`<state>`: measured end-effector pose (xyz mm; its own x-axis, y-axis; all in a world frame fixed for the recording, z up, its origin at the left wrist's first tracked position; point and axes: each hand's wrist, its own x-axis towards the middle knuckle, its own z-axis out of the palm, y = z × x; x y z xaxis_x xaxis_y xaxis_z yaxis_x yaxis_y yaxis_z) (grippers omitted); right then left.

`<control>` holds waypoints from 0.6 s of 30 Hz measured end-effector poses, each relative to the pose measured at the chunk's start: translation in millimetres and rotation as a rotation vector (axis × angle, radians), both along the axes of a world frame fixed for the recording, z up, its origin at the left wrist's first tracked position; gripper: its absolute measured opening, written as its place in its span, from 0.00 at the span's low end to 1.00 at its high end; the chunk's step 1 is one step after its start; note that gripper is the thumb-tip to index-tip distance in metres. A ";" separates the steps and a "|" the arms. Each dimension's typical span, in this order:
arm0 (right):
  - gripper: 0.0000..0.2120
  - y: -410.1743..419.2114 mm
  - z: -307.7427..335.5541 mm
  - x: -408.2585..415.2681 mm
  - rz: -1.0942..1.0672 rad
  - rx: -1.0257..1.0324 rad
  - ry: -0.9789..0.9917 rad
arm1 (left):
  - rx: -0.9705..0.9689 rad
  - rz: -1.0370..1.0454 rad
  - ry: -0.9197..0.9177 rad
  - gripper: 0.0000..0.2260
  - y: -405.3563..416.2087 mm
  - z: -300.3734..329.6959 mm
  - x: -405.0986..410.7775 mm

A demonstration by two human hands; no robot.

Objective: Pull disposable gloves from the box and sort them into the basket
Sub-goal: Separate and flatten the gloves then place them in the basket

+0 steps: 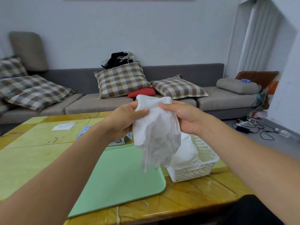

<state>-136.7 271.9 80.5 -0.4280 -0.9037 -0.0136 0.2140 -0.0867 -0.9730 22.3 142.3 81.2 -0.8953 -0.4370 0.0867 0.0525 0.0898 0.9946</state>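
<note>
Above the green tray [116, 176], both hands were up and busy with one white glove [155, 132]. Left hand [125, 120] had the glove's top edge pinched, thumb laid across the front and fingers curled behind it. Right hand [183, 116] held the same top edge from the other side, thumb reaching over the rim, fingers hidden behind the material. The glove hung limp between them, its crumpled fingers dangling down over the tray's far right corner, clear of the surface. Just right of the tray sat the white basket [204, 159], slotted walls, with a pile of white gloves [185, 153] already heaped inside and rising above its rim. Beyond the tray's far edge, mostly hidden by the left wrist, was the blue glove box [119, 141], an "XL" mark showing on its front. Farther off, left of the tray, a flat white sheet [63, 126] lay on the yellow tabletop [32, 159]. Well behind the tray ran a grey sofa [178, 75] with checked cushions [121, 79] and one red cushion [142, 92]. Right of the tray, down on the floor, lay a tangle of black cables [253, 127].
</note>
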 end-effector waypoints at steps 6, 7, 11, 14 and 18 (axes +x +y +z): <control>0.18 12.3 16.1 -17.1 0.041 0.027 0.096 | -0.052 -0.053 -0.013 0.14 2.0 1.1 -6.0; 0.17 15.4 17.3 -20.1 0.047 0.039 0.113 | -0.063 -0.082 -0.008 0.14 3.1 1.1 -8.4; 0.19 28.4 20.4 -29.9 0.063 0.082 0.157 | -0.002 -0.156 0.056 0.18 11.3 1.6 -27.3; 0.21 34.8 18.6 -37.8 0.081 0.161 0.182 | 0.020 -0.098 -0.002 0.13 13.4 3.9 -39.2; 0.14 23.5 7.3 -59.3 0.015 0.298 0.177 | -0.002 -0.009 -0.240 0.09 2.9 -2.0 -61.5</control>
<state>-196.0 295.5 87.7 -0.4340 -0.8775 -0.2043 0.0386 0.2084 -0.9773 -39.2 145.2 79.2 -0.8943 -0.4288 -0.1278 -0.1841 0.0923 0.9786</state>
